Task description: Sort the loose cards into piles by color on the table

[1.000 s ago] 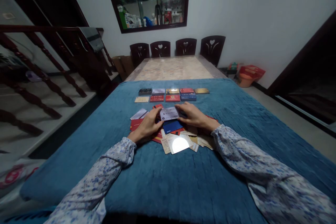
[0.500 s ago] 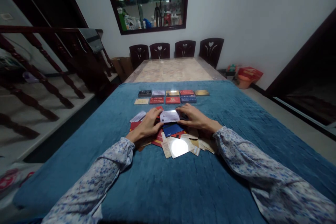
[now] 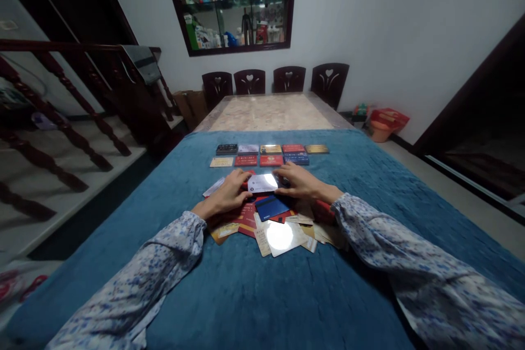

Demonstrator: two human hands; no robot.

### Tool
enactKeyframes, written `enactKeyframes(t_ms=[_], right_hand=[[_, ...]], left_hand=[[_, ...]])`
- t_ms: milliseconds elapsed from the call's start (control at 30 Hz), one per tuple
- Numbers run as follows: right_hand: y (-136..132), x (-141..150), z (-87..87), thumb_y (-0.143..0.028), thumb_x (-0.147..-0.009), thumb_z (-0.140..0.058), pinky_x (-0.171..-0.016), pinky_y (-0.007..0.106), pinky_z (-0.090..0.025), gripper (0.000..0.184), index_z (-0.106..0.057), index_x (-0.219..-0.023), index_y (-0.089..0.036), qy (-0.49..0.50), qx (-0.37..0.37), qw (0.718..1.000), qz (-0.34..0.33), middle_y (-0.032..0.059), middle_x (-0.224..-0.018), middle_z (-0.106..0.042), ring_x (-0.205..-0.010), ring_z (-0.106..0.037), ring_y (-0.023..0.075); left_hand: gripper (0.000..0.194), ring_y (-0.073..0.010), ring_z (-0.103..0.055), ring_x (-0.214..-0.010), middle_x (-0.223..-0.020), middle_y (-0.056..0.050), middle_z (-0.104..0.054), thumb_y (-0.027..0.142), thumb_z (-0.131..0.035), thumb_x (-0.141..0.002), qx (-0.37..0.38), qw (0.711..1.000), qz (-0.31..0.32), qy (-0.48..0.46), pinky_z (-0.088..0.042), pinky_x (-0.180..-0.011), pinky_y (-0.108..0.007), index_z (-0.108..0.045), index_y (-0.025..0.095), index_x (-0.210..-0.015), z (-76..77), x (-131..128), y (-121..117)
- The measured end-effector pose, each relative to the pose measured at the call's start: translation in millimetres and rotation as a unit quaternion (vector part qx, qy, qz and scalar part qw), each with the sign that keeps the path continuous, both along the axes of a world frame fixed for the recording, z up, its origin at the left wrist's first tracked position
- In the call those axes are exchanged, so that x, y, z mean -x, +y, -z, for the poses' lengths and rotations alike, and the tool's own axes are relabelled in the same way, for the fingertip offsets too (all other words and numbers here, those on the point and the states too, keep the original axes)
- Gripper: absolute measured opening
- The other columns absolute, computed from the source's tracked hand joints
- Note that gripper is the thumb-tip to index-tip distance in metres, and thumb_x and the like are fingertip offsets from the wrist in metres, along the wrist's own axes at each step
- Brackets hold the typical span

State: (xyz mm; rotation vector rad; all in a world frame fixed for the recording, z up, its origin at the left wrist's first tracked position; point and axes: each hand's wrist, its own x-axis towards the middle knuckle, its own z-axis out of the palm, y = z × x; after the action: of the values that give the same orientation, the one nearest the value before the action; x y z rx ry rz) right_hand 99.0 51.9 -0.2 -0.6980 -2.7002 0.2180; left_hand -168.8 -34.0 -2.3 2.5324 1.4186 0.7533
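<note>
Between my two hands is a silvery-white card (image 3: 262,182), perhaps several stacked, gripped at its short ends. My left hand (image 3: 230,192) has thumb and fingers on its left end; my right hand (image 3: 302,183) pinches the right end. Under and in front of them spreads a loose pile of cards: a blue card (image 3: 271,208) with a dark stripe, a dark red card (image 3: 246,219), a shiny pale card (image 3: 281,238) glaring with light, and a yellow card (image 3: 225,231). The undersides of my fingers are hidden.
Beyond my hands stand two rows of neat card stacks, among them a black stack (image 3: 227,149), a gold stack (image 3: 317,149) and a red stack (image 3: 246,161). They rest on a blue cloth (image 3: 229,295) over a marble-topped table (image 3: 270,112). Dark chairs (image 3: 289,79) line the far end.
My hands and the silvery-white card have shifted slightly left relative to the pile, baring more of the blue card. The view has tilted up a little.
</note>
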Motion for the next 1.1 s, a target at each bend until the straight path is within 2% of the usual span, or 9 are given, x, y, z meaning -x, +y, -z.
enactKeyframes(t_ms=[133,267,467,633,733,867,933,1100], right_hand=[[6.9,4.0,-2.3,-0.043,-0.085,-0.076,-0.086,0.043,-0.048,0.049,-0.067,-0.125,-0.016,-0.016,-0.009,1.0,0.001,0.0159,-0.112,-0.07,-0.101,-0.057,0.0293],[14.2,7.8,-5.6,-0.044,-0.087,-0.075,-0.091,0.043,-0.047,0.047,-0.066,-0.125,-0.018,-0.031,-0.02,0.999,-0.012,0.0138,-0.111,-0.07,-0.101,-0.058,0.0281],[22.1,15.5,-13.1,-0.045,-0.087,-0.075,-0.084,0.037,-0.046,0.048,-0.065,-0.126,-0.019,-0.038,-0.008,0.999,-0.002,0.0129,-0.111,-0.068,-0.104,-0.057,0.0277],[34.5,31.5,-10.9,-0.039,-0.084,-0.077,-0.081,0.033,-0.043,0.035,-0.069,-0.11,-0.017,-0.033,-0.009,0.999,-0.003,0.0108,-0.103,-0.068,-0.098,-0.058,0.0254],[42.8,41.9,-10.4,-0.035,-0.08,-0.08,-0.079,0.032,-0.041,0.035,-0.069,-0.107,-0.016,-0.025,-0.013,1.0,0.013,0.0099,-0.1,-0.068,-0.095,-0.058,0.0248],[48.6,49.9,-20.9,-0.034,-0.081,-0.078,-0.08,0.032,-0.041,0.034,-0.07,-0.107,-0.015,-0.048,-0.02,0.998,0.02,0.0123,-0.103,-0.069,-0.098,-0.06,0.026],[50.6,52.7,-28.2,-0.035,-0.084,-0.076,-0.083,0.032,-0.041,0.032,-0.071,-0.107,-0.014,-0.067,-0.023,0.997,0.006,0.0136,-0.105,-0.069,-0.101,-0.06,0.0266],[60.8,61.3,-37.4,-0.039,-0.086,-0.074,-0.086,0.032,-0.041,0.037,-0.071,-0.114,-0.015,-0.098,-0.029,0.994,0.031,0.0141,-0.112,-0.069,-0.104,-0.059,0.027]], left_hand=[[0.045,-0.0254,-0.061,-0.106,-0.113,-0.01,-0.06,0.018,-0.07,-0.084,0.006,1.0,-0.004,0.001,-0.054,-0.097,-0.046,-0.06,0.018,-0.128,-2.7,4.3,5.9],[0.042,-0.0276,-0.06,-0.109,-0.115,-0.012,-0.06,0.019,-0.071,-0.083,0.025,0.999,-0.015,0.015,-0.052,-0.1,-0.048,-0.061,0.016,-0.124,-9.0,6.0,10.5],[0.039,-0.0292,-0.057,-0.118,-0.123,-0.012,-0.06,0.019,-0.068,-0.084,0.032,0.999,-0.008,0.016,-0.048,-0.108,-0.048,-0.061,0.018,-0.122,-18.0,9.7,18.0],[0.042,-0.0295,-0.057,-0.117,-0.123,-0.012,-0.059,0.019,-0.067,-0.082,0.034,0.999,-0.025,0.031,-0.048,-0.107,-0.047,-0.061,0.018,-0.124,-23.2,15.8,26.0],[0.041,-0.029,-0.057,-0.115,-0.121,-0.012,-0.059,0.021,-0.066,-0.083,0.041,0.997,-0.039,0.049,-0.049,-0.105,-0.046,-0.061,0.017,-0.124,-26.6,20.9,31.5],[0.04,-0.0287,-0.057,-0.111,-0.115,-0.01,-0.059,0.026,-0.068,-0.082,0.044,0.994,-0.06,0.076,-0.05,-0.101,-0.045,-0.062,0.018,-0.121,-29.1,30.0,44.2],[0.044,-0.0294,-0.057,-0.112,-0.116,-0.011,-0.058,0.028,-0.068,-0.082,0.041,0.993,-0.067,0.085,-0.05,-0.101,-0.045,-0.062,0.018,-0.124,-29.3,35.0,53.1],[0.048,-0.0321,-0.056,-0.117,-0.121,-0.014,-0.057,0.027,-0.069,-0.081,0.048,0.989,-0.085,0.115,-0.048,-0.103,-0.048,-0.062,0.016,-0.127,-29.2,45.6,75.4]])
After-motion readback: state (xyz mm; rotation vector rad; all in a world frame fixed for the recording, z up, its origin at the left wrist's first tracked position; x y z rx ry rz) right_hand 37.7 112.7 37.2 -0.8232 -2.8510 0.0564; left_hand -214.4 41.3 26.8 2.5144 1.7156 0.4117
